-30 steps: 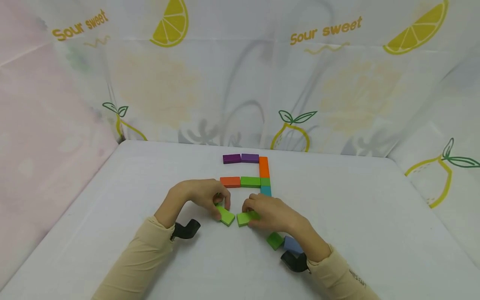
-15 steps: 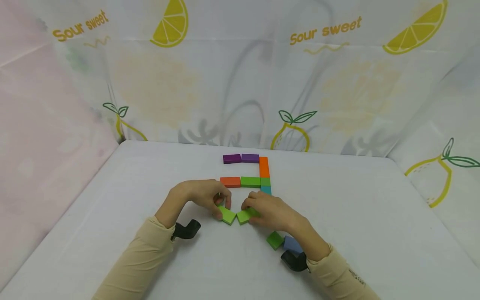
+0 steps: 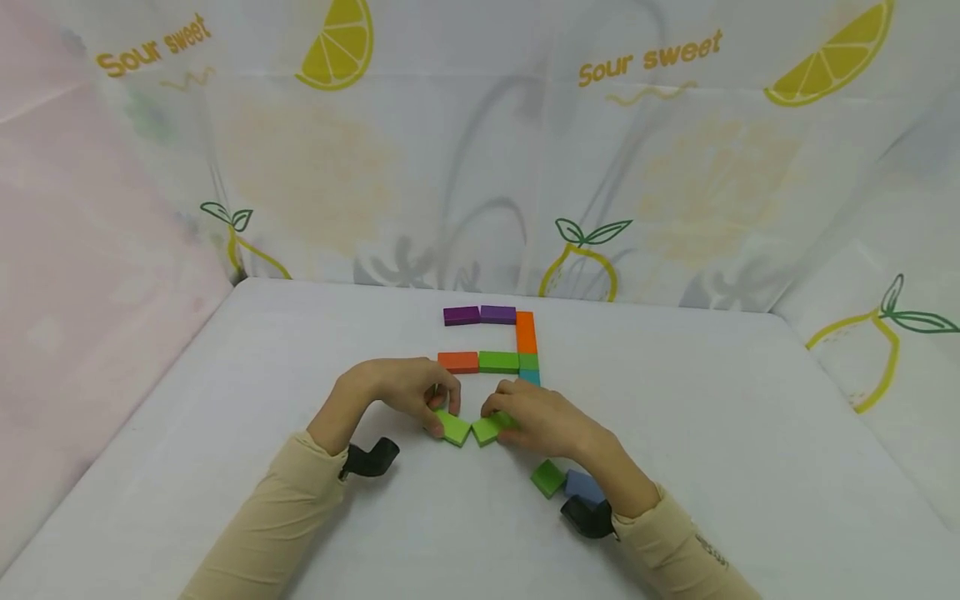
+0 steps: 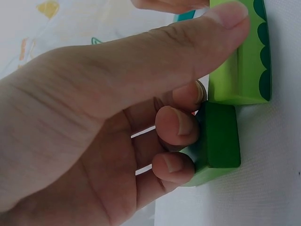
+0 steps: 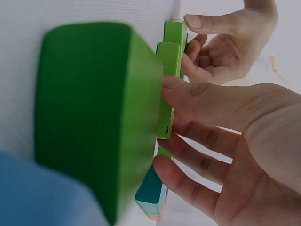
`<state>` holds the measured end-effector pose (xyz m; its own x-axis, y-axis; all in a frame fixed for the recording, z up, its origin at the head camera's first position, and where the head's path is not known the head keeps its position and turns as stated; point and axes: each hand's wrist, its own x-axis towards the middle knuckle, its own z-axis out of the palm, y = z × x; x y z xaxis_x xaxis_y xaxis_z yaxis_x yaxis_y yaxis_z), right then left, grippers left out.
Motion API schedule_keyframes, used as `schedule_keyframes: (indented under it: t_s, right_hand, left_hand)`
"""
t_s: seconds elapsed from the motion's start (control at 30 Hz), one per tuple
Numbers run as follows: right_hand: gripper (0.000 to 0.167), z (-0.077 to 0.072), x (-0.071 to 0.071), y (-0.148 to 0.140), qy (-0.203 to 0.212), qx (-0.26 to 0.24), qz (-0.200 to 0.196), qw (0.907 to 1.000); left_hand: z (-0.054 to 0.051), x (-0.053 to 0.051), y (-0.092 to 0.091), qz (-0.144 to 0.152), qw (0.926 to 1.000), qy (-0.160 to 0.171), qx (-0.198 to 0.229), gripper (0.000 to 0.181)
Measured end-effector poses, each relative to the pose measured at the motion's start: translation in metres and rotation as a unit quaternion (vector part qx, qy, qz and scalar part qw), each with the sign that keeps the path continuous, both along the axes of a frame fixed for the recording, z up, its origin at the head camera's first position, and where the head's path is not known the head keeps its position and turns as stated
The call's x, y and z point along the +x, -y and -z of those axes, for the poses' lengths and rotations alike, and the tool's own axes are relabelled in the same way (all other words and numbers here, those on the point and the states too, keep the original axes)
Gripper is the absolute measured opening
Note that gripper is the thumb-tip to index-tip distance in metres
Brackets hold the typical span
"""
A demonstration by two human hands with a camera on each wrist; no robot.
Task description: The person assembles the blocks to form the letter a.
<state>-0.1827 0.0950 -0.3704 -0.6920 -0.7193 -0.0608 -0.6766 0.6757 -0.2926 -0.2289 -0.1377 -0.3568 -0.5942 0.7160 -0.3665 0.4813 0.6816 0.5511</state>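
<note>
My left hand (image 3: 405, 392) pinches a light green block (image 3: 455, 428) between thumb and fingers. In the left wrist view its side shows a dark green scalloped edge, and a dark green block (image 4: 223, 136) lies against the curled fingers. My right hand (image 3: 549, 421) pinches another light green block (image 3: 485, 431), partly covered by the fingers. These two light green blocks meet at their near corners, angled to each other on the white table. Just beyond the right fingers lies a teal block (image 3: 529, 377), partly hidden in the head view.
Farther back, purple blocks (image 3: 461, 316), an orange block (image 3: 527, 332), a red-orange block (image 3: 457, 362) and a green block (image 3: 498, 362) lie in joined rows. Near my right wrist are a loose green block (image 3: 548, 478) and a blue block (image 3: 583, 487).
The two light green blocks have come together from a small gap until their corners meet. Both hands keep their pinch and have shifted only slightly.
</note>
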Motion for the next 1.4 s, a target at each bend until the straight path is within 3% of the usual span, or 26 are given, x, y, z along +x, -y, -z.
schedule_keyframes:
  t_s: [0.47, 1.4]
  right_hand:
    - [0.027, -0.0008, 0.0004, -0.0013, -0.003, -0.007, 0.006, 1.0]
    - [0.028, -0.0005, 0.0012, -0.0002, 0.009, -0.009, -0.005, 0.9999]
  left_hand:
    - [0.0003, -0.0006, -0.0007, 0.009, 0.9999, -0.009, 0.003, 0.021]
    - [-0.001, 0.0001, 0.0008, -0.002, 1.0, 0.009, -0.002, 0.02]
